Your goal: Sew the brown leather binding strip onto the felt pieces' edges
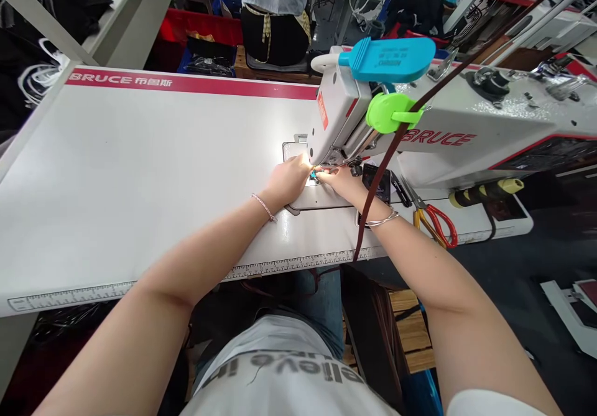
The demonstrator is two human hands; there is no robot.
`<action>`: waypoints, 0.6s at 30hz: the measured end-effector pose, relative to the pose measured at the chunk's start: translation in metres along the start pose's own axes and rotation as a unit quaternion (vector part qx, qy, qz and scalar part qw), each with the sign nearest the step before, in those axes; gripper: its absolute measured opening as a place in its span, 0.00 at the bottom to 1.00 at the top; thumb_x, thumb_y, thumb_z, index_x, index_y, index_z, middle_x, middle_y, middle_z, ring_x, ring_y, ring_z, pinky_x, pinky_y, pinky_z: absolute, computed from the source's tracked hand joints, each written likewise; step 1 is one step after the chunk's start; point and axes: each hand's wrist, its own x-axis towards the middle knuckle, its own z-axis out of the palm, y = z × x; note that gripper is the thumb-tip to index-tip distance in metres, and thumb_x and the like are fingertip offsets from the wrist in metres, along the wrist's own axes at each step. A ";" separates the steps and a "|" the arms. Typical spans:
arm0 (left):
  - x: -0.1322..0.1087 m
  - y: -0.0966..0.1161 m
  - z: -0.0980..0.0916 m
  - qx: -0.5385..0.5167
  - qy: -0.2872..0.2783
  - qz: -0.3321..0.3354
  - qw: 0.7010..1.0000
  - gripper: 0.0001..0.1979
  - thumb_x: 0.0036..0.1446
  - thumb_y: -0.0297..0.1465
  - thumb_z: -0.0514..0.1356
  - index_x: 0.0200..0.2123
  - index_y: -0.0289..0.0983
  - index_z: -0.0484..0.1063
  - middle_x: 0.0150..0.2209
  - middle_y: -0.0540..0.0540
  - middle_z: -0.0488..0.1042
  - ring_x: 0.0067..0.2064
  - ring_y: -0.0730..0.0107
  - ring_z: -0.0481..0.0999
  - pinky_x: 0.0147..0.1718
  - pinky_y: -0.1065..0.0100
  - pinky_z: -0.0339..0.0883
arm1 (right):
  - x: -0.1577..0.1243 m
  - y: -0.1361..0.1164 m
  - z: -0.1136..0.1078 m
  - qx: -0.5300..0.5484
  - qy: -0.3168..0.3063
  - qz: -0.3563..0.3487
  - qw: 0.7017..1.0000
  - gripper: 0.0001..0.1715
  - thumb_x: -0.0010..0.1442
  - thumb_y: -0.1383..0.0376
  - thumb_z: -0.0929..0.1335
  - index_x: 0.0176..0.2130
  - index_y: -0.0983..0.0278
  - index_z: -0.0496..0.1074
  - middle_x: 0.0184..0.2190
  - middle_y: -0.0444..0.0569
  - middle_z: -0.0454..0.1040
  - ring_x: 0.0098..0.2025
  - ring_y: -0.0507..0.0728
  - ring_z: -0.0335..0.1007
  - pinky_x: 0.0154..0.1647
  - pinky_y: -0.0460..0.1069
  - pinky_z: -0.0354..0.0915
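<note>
My left hand point(290, 181) is on the sewing machine's metal plate point(321, 201), just left of the needle area, its fingers drawn together. From the other side my right hand point(344, 183) reaches in, fingertips pinched close to the left ones under the lit head of the sewing machine point(333, 114). A small blue part point(313, 174) shows between the fingertips, by the presser foot. Whatever the fingers hold is too small and hidden to make out. A long brown strip point(385, 161) hangs slantwise over the machine arm and passes across my right wrist.
Scissors point(436, 222) with red and yellow handles lie right of my right forearm, near a dark phone point(379, 181). A ruler strip point(298, 263) runs along the front edge of the white table point(140, 173). Another person point(277, 15) sits beyond it.
</note>
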 end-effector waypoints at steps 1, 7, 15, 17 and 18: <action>0.000 0.000 0.000 0.000 -0.001 0.001 1.000 0.17 0.69 0.30 0.46 0.35 0.33 0.72 0.38 0.37 0.70 0.39 0.61 0.73 0.29 0.65 0.60 | 0.000 0.000 0.000 0.005 0.000 0.004 1.000 0.08 0.50 0.63 0.66 0.24 0.63 0.63 0.26 0.42 0.70 0.33 0.52 0.64 0.41 0.48 0.61; 0.001 0.000 0.000 0.011 -0.004 0.002 1.000 0.17 0.69 0.30 0.46 0.35 0.32 0.73 0.38 0.38 0.70 0.37 0.65 0.72 0.29 0.66 0.59 | 0.006 0.001 0.005 0.020 0.005 -0.022 1.000 0.02 0.49 0.66 0.66 0.27 0.63 0.66 0.27 0.45 0.72 0.36 0.54 0.67 0.42 0.49 0.64; 0.001 -0.001 0.000 -0.003 0.003 0.004 1.000 0.18 0.69 0.31 0.45 0.35 0.32 0.72 0.38 0.37 0.70 0.36 0.62 0.73 0.29 0.65 0.58 | 0.006 -0.002 0.005 0.012 0.004 -0.021 1.000 0.05 0.49 0.63 0.67 0.27 0.63 0.66 0.27 0.44 0.72 0.35 0.54 0.66 0.42 0.49 0.63; 0.001 0.000 -0.001 0.002 0.001 0.004 1.000 0.18 0.69 0.31 0.45 0.35 0.32 0.72 0.38 0.37 0.70 0.37 0.63 0.73 0.28 0.65 0.58 | 0.005 -0.001 0.006 0.019 0.006 -0.030 0.999 0.06 0.50 0.63 0.67 0.28 0.63 0.66 0.28 0.44 0.72 0.35 0.53 0.66 0.41 0.48 0.62; 0.001 0.000 -0.002 0.004 -0.002 0.003 1.000 0.18 0.69 0.31 0.45 0.35 0.32 0.72 0.39 0.37 0.70 0.37 0.63 0.73 0.29 0.65 0.58 | 0.005 -0.001 0.006 0.018 0.011 -0.029 0.999 0.06 0.50 0.63 0.67 0.28 0.64 0.66 0.28 0.44 0.72 0.35 0.53 0.66 0.41 0.48 0.62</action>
